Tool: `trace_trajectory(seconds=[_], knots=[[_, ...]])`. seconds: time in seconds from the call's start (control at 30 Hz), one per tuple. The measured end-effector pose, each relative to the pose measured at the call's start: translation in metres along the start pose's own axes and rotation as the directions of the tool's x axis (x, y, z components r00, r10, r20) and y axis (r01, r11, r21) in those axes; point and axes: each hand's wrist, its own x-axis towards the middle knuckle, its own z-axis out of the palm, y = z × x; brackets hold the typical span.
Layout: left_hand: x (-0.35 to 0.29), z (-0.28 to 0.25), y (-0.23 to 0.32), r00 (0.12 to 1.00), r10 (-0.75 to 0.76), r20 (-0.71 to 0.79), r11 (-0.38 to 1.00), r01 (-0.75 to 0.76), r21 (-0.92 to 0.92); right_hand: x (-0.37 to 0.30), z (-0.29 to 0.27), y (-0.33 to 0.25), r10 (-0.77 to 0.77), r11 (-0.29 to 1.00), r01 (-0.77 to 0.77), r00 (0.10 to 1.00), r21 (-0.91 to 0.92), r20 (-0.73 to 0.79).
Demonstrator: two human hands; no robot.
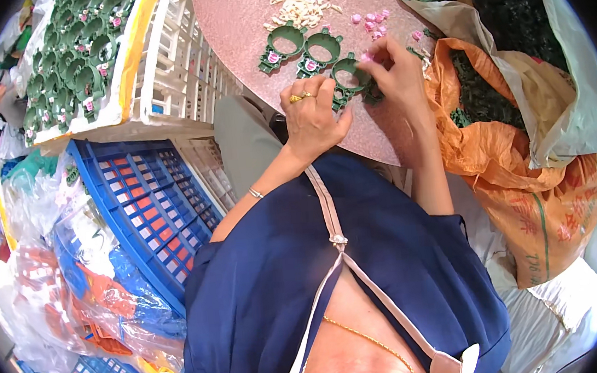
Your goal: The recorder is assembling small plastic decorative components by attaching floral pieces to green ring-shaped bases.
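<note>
Three green plastic rings stand out on the pink round table [226, 8]: a left one [286, 40], a middle one [322, 48] and a nearer one [350, 75]. Pink flowers sit on the left and middle rings. My left hand [315, 114], fingers curled, grips the base of the nearer ring between fingertips and thumb. Over that ring's right side, my right hand [396, 71] is closed in a pinch with a small pink flower [367, 57] at its fingertips. Another green piece [373, 94] lies partly hidden beneath the right hand.
Cream-coloured small pieces [300, 7] and loose pink flowers [374, 23] are heaped beyond the rings. At left, a white crate [184, 54] stands beside a tray of green rings [81, 56] and a blue basket [147, 200]. An orange sack [527, 202] of dark green parts borders the table's right.
</note>
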Motion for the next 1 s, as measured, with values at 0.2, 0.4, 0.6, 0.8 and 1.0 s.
trace_trajectory(seconds=[0.2,0.4,0.6,0.8,1.0], knots=[[-0.005,0.005,-0.008,0.999,-0.01,-0.043,0.999,0.008,-0.031,-0.033,0.005,-0.001,-0.132,0.989,0.127,0.989,0.079,0.067],[-0.008,0.009,-0.013,0.992,0.003,-0.122,0.986,-0.023,-0.165,-0.04,0.008,-0.02,-0.188,0.979,0.18,0.978,0.093,0.092],[-0.009,0.008,-0.015,0.995,0.024,-0.1,0.985,-0.041,-0.17,-0.034,-0.001,-0.032,-0.354,0.9,0.39,0.914,-0.193,0.196],[-0.01,0.011,-0.016,0.994,0.036,-0.101,0.986,-0.052,-0.155,-0.034,-0.001,-0.028,-0.334,0.901,0.387,0.907,-0.194,0.258],[-0.01,0.009,-0.015,0.994,0.051,-0.095,0.982,-0.068,-0.177,-0.037,0.002,-0.026,-0.416,0.863,0.463,0.879,-0.203,0.234]])
